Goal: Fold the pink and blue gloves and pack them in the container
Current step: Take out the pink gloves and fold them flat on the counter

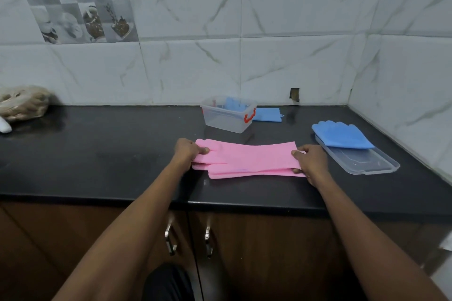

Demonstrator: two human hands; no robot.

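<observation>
Pink gloves (pixel 249 157) lie stacked flat across the black counter (pixel 97 154), fingers to the left and cuffs to the right. My left hand (pixel 187 150) pinches the finger end. My right hand (pixel 310 162) grips the cuff end. Behind them stands a clear plastic container (pixel 226 118) with red latches; it has nothing inside. One blue glove (pixel 266 114) lies behind it, seen partly through its walls. A second blue glove (pixel 342 137) rests on the clear lid (pixel 367 162) at the right.
Marble-look tiled walls close off the back and the right side of the counter. A brownish plastic bag (pixel 24 102) sits at the far left against the wall. Below the counter's front edge are wooden cabinet doors with metal handles (pixel 171 239).
</observation>
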